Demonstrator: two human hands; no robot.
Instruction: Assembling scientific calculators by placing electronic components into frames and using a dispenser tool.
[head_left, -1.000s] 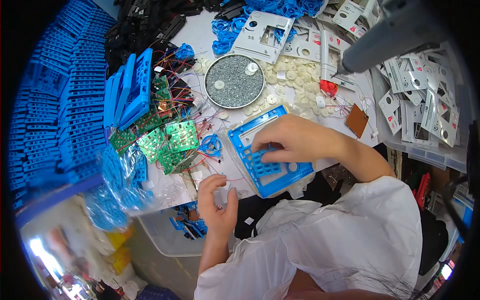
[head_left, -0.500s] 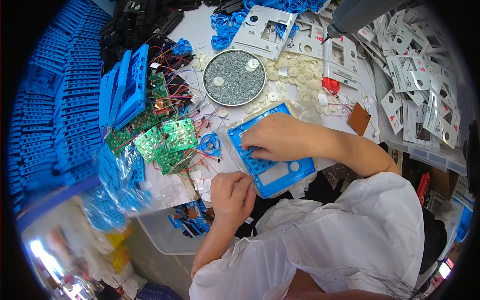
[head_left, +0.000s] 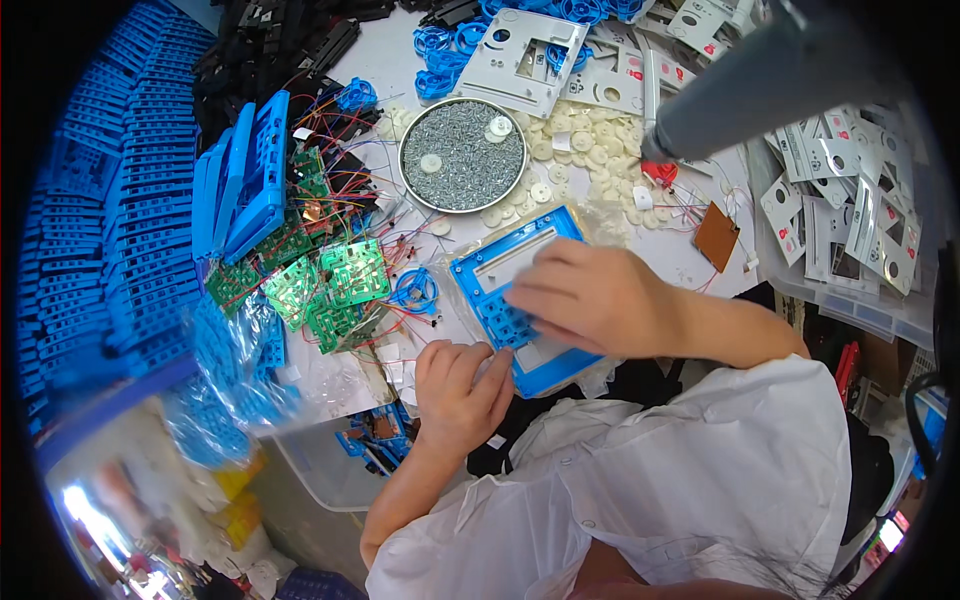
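A blue plastic keypad panel [head_left: 497,272] lies in a clear bag on the white table, straight in front of me. My right hand [head_left: 590,300] rests flat across its middle and right side and holds it down. My left hand [head_left: 460,385] is curled at the panel's lower left corner, its fingertips against the edge. A small pale part [head_left: 490,366] shows between those fingers; most of it is hidden.
A round metal dish of screws [head_left: 462,155] sits behind the panel, with loose white discs [head_left: 590,150] beside it. Green circuit boards [head_left: 340,280] with wires and upright blue cases [head_left: 250,180] lie left. Grey panels [head_left: 530,60] sit at the back. A grey hanging tool [head_left: 740,90] points down at right.
My left hand has moved up and right from the table edge to the panel's lower left corner. My right hand has stayed on the blue panel.
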